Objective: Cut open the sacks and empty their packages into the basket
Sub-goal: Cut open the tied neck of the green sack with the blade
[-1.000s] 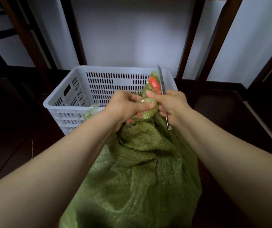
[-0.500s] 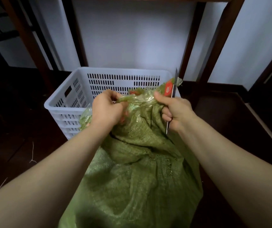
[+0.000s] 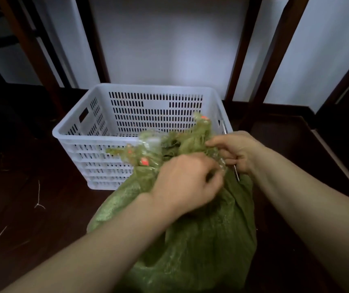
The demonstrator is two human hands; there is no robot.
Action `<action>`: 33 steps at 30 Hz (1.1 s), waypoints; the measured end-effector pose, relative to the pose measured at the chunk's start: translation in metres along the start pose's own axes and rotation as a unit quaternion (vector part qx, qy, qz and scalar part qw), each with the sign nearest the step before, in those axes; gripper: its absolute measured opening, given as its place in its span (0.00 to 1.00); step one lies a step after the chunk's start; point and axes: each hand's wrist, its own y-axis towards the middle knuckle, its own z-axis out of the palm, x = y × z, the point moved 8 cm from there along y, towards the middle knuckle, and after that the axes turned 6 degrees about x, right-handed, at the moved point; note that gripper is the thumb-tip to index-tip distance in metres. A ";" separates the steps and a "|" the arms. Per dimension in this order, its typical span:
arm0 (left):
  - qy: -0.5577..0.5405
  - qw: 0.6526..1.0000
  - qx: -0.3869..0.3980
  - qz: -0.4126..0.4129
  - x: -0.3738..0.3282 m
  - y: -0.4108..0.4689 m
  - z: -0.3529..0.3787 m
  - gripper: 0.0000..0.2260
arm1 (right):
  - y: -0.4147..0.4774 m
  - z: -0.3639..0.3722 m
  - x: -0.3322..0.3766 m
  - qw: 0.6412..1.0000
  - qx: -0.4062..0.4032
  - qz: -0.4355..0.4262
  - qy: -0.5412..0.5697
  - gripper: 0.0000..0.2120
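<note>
Since the earlier frame my left hand (image 3: 186, 182) has crossed right to the mouth of the sack (image 3: 201, 240), which stands just before the near wall of the basket (image 3: 80, 132); its grip I cannot tell for blur, while my right hand (image 3: 237, 151) clamps the knife (image 3: 236, 174) and the sack's edge, and this soft, heavy-looking cloth I would hold by a bunched fold.

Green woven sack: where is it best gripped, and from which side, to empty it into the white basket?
Probably the bunched fabric at the top of the green woven sack, taken from the near side: the full body looks too wide to clasp, and the mouth leans toward the white slotted plastic basket.
</note>
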 end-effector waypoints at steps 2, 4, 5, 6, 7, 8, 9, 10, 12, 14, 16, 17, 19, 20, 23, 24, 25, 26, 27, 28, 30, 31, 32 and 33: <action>0.089 0.995 -0.020 -0.039 0.017 0.003 -0.019 0.23 | 0.003 -0.013 0.001 0.997 -0.005 -0.017 0.076 0.11; 0.135 0.976 0.112 -0.130 0.048 0.004 -0.016 0.34 | 0.005 -0.020 -0.002 0.986 0.024 -0.008 0.165 0.11; 0.149 0.955 0.194 -0.167 0.057 -0.001 -0.010 0.36 | 0.006 -0.024 -0.004 0.981 0.030 -0.006 0.190 0.12; 0.185 0.936 0.244 -0.173 0.058 -0.006 -0.006 0.34 | 0.007 -0.026 -0.005 0.978 0.029 -0.004 0.207 0.13; 0.232 0.924 0.259 -0.159 0.054 -0.010 -0.005 0.29 | 0.011 -0.029 -0.008 0.975 0.024 0.000 0.221 0.13; 0.266 0.925 0.236 -0.135 0.049 -0.009 -0.005 0.23 | 0.013 -0.032 -0.012 0.971 0.014 0.008 0.237 0.14; 0.286 0.931 0.198 -0.111 0.042 -0.007 -0.010 0.16 | 0.017 -0.035 -0.017 0.967 0.001 0.017 0.256 0.15; 0.295 0.937 0.159 -0.099 0.038 -0.005 -0.017 0.10 | 0.019 -0.038 -0.020 0.961 -0.009 0.026 0.275 0.16; 0.278 0.951 0.074 -0.110 0.042 0.000 -0.037 0.06 | 0.022 -0.041 -0.024 0.955 -0.013 0.031 0.294 0.16; 0.251 0.957 -0.002 -0.143 0.064 0.003 -0.055 0.09 | 0.023 -0.041 -0.021 0.958 -0.009 0.019 0.286 0.16; 0.218 0.960 -0.072 -0.159 0.087 0.003 -0.075 0.11 | 0.021 -0.036 -0.015 0.961 -0.004 0.010 0.276 0.15; 0.200 0.963 -0.099 -0.152 0.095 0.001 -0.080 0.13 | 0.020 -0.034 -0.012 0.960 -0.003 0.007 0.280 0.14; 0.173 0.975 -0.096 -0.100 0.092 -0.003 -0.081 0.18 | 0.019 -0.038 -0.013 0.959 -0.022 0.010 0.281 0.14; 0.142 0.986 -0.052 -0.074 0.085 -0.008 -0.071 0.21 | 0.018 -0.045 -0.016 0.961 -0.040 0.014 0.272 0.14; 0.022 0.978 0.205 -0.042 0.063 -0.037 -0.009 0.29 | 0.014 -0.067 -0.032 0.976 -0.075 0.040 0.201 0.12; -0.011 0.959 0.280 -0.053 0.060 -0.048 0.011 0.30 | 0.010 -0.069 -0.037 0.979 -0.080 0.057 0.180 0.10; -0.062 0.949 0.304 -0.063 0.060 -0.053 0.022 0.32 | 0.010 -0.073 -0.044 0.980 -0.086 0.070 0.165 0.10; -0.127 0.944 0.290 -0.097 0.065 -0.052 0.025 0.30 | 0.008 -0.074 -0.048 0.980 -0.090 0.075 0.159 0.10; -0.179 0.946 0.237 -0.130 0.076 -0.046 0.022 0.23 | 0.007 -0.075 -0.050 0.980 -0.094 0.079 0.158 0.10; -0.212 0.947 0.182 -0.158 0.084 -0.039 0.015 0.12 | 0.005 -0.076 -0.052 0.980 -0.093 0.084 0.154 0.12; -0.137 0.971 0.120 -0.152 0.089 -0.024 0.000 0.12 | -0.001 -0.083 -0.054 0.980 -0.107 0.099 0.133 0.19; -0.063 0.980 0.142 -0.123 0.086 -0.019 0.001 0.22 | -0.005 -0.085 -0.051 0.983 -0.112 0.093 0.115 0.13; 0.007 0.977 0.195 -0.084 0.081 -0.016 0.008 0.30 | -0.006 -0.087 -0.052 0.984 -0.112 0.092 0.105 0.07; 0.059 0.965 0.251 -0.045 0.072 -0.015 0.016 0.35 | -0.008 -0.092 -0.054 0.984 -0.121 0.103 0.083 0.06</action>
